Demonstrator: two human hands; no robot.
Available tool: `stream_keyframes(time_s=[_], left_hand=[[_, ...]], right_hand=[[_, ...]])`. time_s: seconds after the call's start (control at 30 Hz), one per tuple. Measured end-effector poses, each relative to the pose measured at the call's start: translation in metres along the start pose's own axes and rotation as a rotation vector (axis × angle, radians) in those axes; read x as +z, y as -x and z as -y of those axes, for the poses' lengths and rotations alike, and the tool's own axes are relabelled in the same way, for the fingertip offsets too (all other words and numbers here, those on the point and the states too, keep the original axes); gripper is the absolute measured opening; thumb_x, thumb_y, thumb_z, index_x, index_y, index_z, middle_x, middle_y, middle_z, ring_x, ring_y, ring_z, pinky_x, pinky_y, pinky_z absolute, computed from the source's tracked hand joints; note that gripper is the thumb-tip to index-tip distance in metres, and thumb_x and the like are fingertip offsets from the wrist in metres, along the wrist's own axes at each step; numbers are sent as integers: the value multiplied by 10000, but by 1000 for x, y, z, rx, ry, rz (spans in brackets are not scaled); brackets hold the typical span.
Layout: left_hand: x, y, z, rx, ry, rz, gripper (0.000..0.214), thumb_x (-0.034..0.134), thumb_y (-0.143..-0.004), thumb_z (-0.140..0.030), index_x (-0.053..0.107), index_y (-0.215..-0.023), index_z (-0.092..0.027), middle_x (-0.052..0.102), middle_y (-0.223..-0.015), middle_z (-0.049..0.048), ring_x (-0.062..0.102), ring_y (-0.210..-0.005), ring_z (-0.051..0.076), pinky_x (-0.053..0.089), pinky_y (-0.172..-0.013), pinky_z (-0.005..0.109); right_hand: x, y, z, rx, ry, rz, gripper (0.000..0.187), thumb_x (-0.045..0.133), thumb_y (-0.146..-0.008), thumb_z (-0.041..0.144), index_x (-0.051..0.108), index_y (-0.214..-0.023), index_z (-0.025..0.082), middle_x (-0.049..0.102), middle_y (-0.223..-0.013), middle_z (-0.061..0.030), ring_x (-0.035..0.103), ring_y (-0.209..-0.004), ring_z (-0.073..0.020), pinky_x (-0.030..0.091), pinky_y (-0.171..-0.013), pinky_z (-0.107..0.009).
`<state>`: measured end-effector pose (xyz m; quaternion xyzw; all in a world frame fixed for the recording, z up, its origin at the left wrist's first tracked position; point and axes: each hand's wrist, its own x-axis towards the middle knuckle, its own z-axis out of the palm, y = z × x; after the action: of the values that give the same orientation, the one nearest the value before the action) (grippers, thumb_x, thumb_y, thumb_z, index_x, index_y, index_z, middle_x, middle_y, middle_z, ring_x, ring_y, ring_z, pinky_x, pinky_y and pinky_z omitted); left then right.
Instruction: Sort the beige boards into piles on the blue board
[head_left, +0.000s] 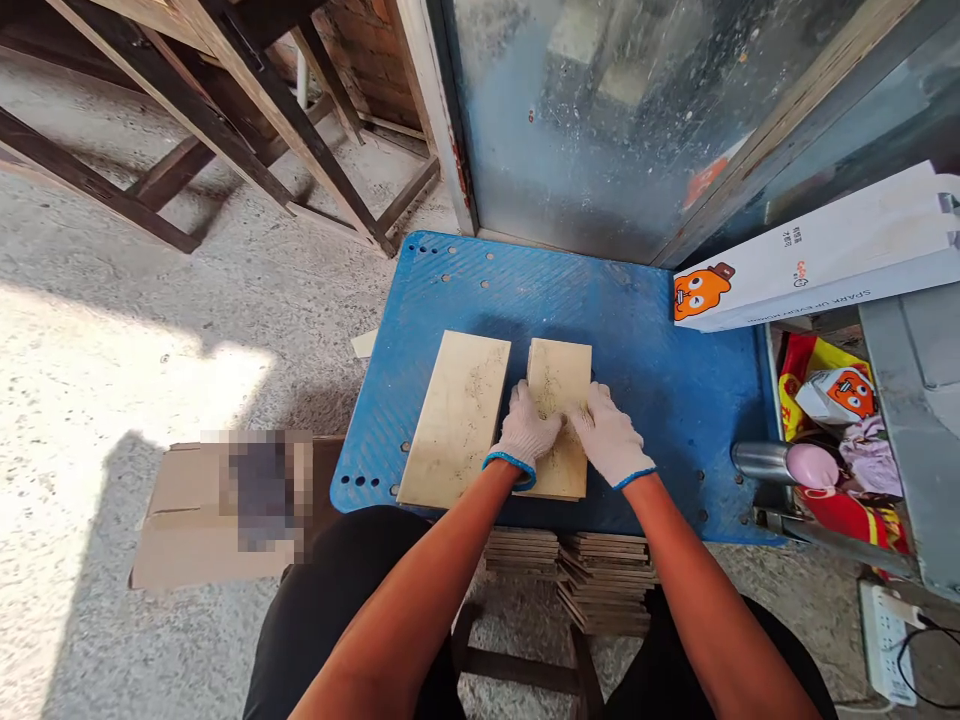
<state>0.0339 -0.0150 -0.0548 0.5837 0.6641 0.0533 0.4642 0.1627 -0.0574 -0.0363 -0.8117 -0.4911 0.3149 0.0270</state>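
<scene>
Both hands wear white knit gloves with blue cuffs. My left hand (527,428) grips the left edge of a narrow stack of pale, flat boards (561,372), its thumb over the top. From the opposite edge my right hand (610,438) holds the same stack, fingers along the side and thumb on top. The two thumbs nearly meet above it. Dark specks mark the top board. A wider pale board (457,420), also speckled, lies just left of my left hand. Both rest on a blue plastic table (637,310); how many boards each pile has is hard to tell.
Piles of thin brown boards (604,585) stand below the table's near edge. At the right are a white paper bag (817,255), a metal flask (761,462) and a power strip (887,640). A cardboard box (187,510) sits left; a glass door (585,130) stands behind.
</scene>
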Motion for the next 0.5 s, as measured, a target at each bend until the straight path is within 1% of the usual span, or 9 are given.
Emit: stream_keyframes(time_s=[0.1,0.17,0.2,0.27,0.33,0.43,0.5], left_hand=[[0,1,-2,11,-54,-3,822,656,-752,-366,306,-1455,-123,386,-1499,212,431,-1361,329,378,-1093,398],[-5,5,-6,39,-79,-51,843,668,-742,-358,294,-1455,-107,350,-1516,219,381,-1392,334,360,-1110,406],[-9,8,-8,72,-82,-75,847,667,-743,-346,285,-1457,-96,323,-1530,220,341,-1415,332,343,-1125,407],[-19,15,-13,146,-62,-100,819,651,-757,-326,291,-1454,-90,300,-1546,207,283,-1443,323,314,-1148,410],[-30,25,-17,176,-19,-85,761,636,-775,-333,338,-1438,-106,350,-1526,185,310,-1429,327,325,-1142,423],[-43,43,-18,192,72,-33,744,628,-795,-373,366,-1448,-131,406,-1502,160,406,-1372,319,371,-1114,430],[-49,56,-16,231,150,0,746,622,-806,-386,365,-1461,-139,408,-1508,152,444,-1344,301,396,-1097,420]], right_hand=[[-20,6,2,-40,-118,-49,581,260,-961,609,560,-1306,251,565,-1344,-90,590,-1103,-301,439,-917,-415],[-27,10,-1,-9,-243,-110,604,241,-949,648,659,-1155,263,679,-1130,-69,627,-1002,-275,461,-867,-389],[-29,12,-4,24,-320,-128,626,244,-937,671,691,-1086,260,709,-1018,-65,645,-934,-260,473,-836,-373],[-28,15,-12,90,-482,-127,659,273,-911,708,729,-960,235,724,-829,-63,663,-777,-228,497,-751,-338],[-24,20,-19,125,-618,-70,669,321,-882,732,730,-835,205,705,-692,-63,646,-624,-204,504,-628,-312],[-17,29,-19,160,-725,15,637,413,-830,754,671,-672,194,657,-559,-54,577,-454,-172,441,-446,-279],[-12,36,-11,167,-766,60,604,471,-799,756,610,-602,203,622,-507,-39,538,-400,-150,385,-383,-254]])
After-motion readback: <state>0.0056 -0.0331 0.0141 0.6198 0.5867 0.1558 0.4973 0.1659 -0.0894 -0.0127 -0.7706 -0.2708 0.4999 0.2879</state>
